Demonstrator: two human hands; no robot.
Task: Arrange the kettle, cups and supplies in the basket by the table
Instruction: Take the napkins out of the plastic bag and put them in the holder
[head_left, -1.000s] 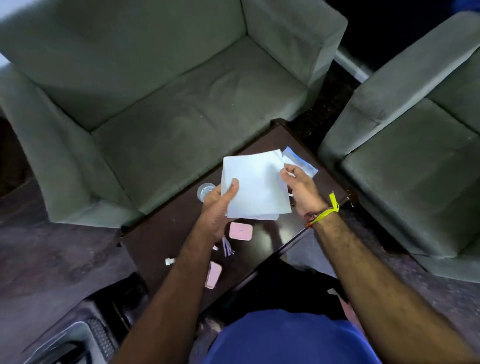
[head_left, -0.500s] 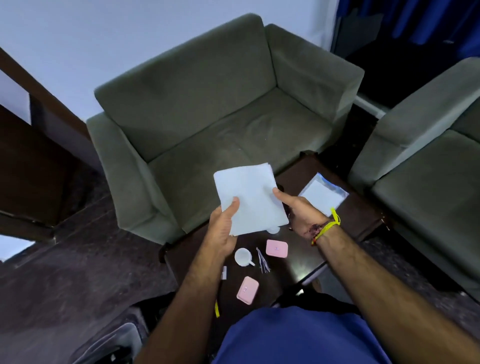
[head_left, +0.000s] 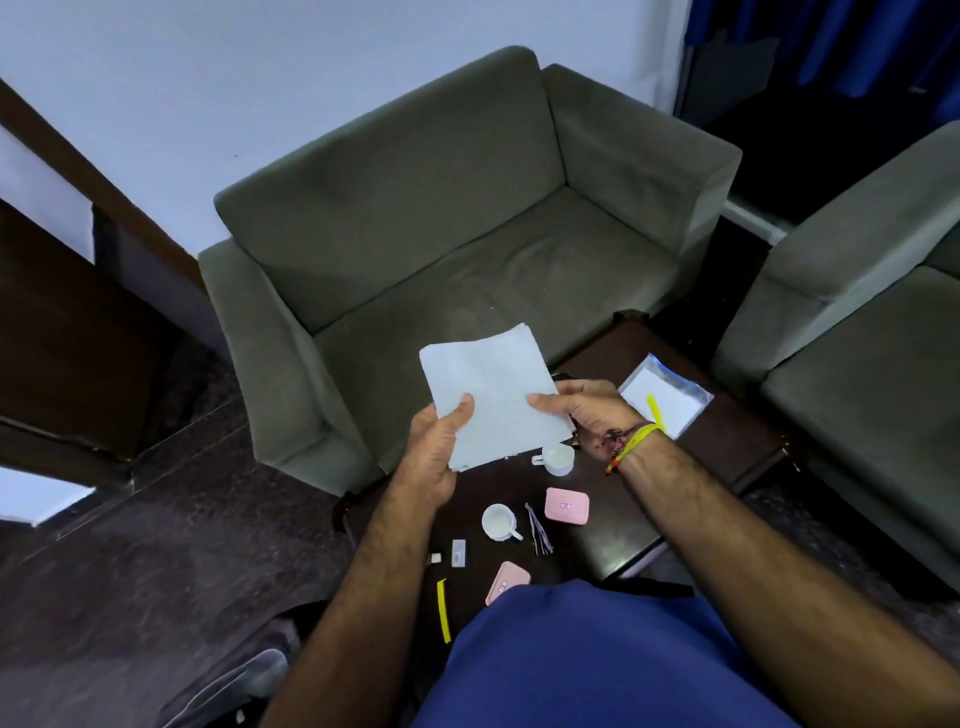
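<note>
A stack of white paper napkins (head_left: 491, 395) is held above the dark wooden table (head_left: 623, 525). My left hand (head_left: 434, 454) grips its lower left edge with the thumb on top. My right hand (head_left: 587, 410) pinches its right edge. On the table below stand two white cups (head_left: 497, 521) (head_left: 558, 458). Two pink packets (head_left: 567, 505) (head_left: 506, 581), a bundle of thin sticks (head_left: 537, 530), small sachets (head_left: 458, 552) and a yellow strip (head_left: 443, 610) lie beside them. A clear plastic napkin pack (head_left: 670, 395) lies at the table's far side. No kettle or basket is clearly visible.
A grey-green two-seat sofa (head_left: 467, 223) stands behind the table and a matching armchair (head_left: 857, 364) on the right. A grey rounded object (head_left: 234, 686) sits on the dark floor at the bottom left. My blue shirt (head_left: 597, 660) hides the table's near edge.
The camera has tilted up, showing more of the sofa and wall. Both hands lifted the napkin stack off the clear pack, which now lies uncovered on the table.
</note>
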